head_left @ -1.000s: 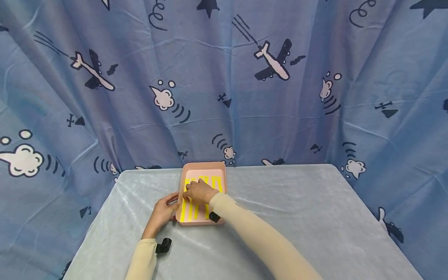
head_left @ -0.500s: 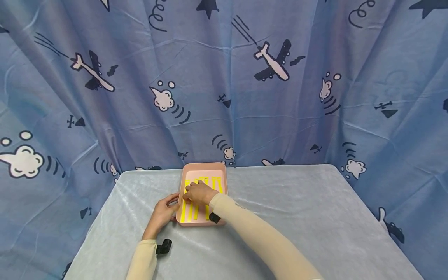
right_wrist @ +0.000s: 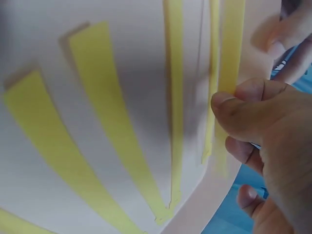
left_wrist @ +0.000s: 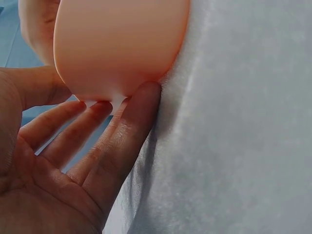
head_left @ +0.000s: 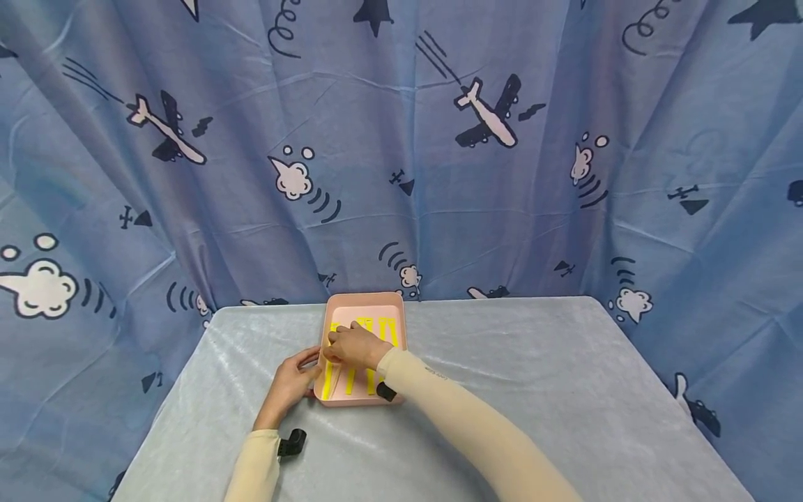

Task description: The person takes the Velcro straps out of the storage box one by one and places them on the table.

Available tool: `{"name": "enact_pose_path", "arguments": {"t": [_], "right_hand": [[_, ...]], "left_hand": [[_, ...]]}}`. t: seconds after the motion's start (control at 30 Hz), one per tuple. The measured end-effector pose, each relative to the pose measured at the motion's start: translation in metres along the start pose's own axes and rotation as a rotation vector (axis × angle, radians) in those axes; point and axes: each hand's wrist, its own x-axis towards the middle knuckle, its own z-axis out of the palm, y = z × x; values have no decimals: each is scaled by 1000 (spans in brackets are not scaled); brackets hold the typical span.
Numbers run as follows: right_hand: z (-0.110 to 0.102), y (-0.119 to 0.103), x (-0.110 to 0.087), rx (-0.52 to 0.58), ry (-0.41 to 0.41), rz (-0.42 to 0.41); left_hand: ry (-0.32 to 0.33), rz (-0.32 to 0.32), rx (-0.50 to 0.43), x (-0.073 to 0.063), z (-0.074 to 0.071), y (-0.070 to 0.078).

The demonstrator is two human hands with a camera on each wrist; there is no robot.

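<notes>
A shallow pink tray (head_left: 366, 300) lies near the back edge of the table, with several flat yellow strips (head_left: 349, 382) side by side in it. At the tray's left side, my left hand (head_left: 290, 382) holds the rim. In the left wrist view its thumb and fingers touch the tray wall (left_wrist: 117, 44). My right hand (head_left: 355, 346) reaches across the tray. Its thumb and index finger pinch one yellow strip (right_wrist: 232, 58) near the tray's side in the right wrist view. Other strips (right_wrist: 105, 87) lie on the tray floor; the hand partly covers them in the head view.
A pale grey cloth covers the table (head_left: 514, 376). Behind it hangs a blue curtain (head_left: 351, 104) printed with planes and clouds. A black wrist camera (head_left: 292, 442) sits at the left sleeve.
My right hand has shifted slightly left. The strip it pinches has come up from its place among the others and now stands tilted. My left hand stays at the tray.
</notes>
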Motion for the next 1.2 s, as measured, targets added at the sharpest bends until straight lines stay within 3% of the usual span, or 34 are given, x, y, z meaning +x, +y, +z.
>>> {"name": "enact_pose_path", "arguments": {"t": [0.23,0.97,1.2], "right_hand": [[-9,0,-10,7,45,9],[-31,12,-53,183,324,54],[-29,11,-62,329,391,65]], "left_hand": [[-10,3,2,1,0,-3],[-28,0,-7,0,1,-3],[-20,1,-8,2,1,-4]]}}
